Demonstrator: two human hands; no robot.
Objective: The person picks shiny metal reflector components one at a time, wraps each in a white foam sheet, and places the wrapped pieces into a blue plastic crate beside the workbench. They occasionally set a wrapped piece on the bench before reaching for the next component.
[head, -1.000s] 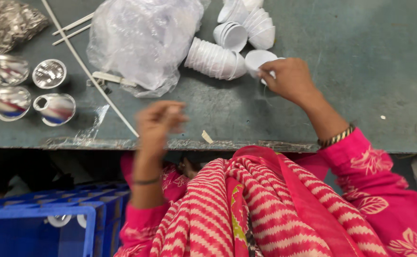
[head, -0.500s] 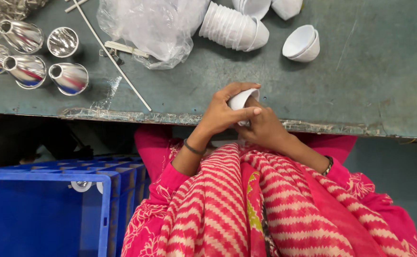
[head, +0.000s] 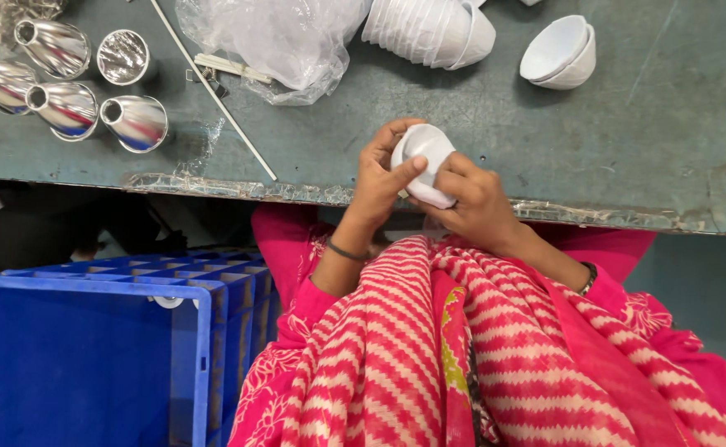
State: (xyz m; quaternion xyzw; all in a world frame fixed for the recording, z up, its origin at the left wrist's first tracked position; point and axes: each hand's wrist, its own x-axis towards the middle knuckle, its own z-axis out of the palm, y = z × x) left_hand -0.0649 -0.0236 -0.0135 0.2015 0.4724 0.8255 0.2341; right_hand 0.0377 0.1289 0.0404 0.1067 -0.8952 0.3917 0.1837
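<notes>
Holding a small white cup (head: 426,161) between both hands, you have it right over the near edge of the grey-green worktable (head: 644,149), just above your lap. Your left hand (head: 379,178) wraps the cup from the left, fingers curled over its far rim and thumb pressed across the white face. Your right hand (head: 479,199) grasps the same cup from the right and underneath, fingertips touching its side. Both hands closed on the cup, touching each other around it. Cup is tilted, its rounded side toward the camera; can't tell which way the mouth points. Far side of the table: a sideways stack of white cups (head: 425,29) near the top centre, and a pair of nested white cups (head: 560,51) well to the right of it. A crumpled clear plastic bag (head: 276,37) lies just left of the stack, touching it. A thin white rod (head: 214,91) runs diagonally from the bag area down to the table edge. Upper left: a cluster of shiny silver cone reflectors (head: 65,87), lying on their sides. Below the table on your left, a blue plastic crate (head: 89,364). Red-and-pink striped cloth (head: 479,356) covers your lap.
</notes>
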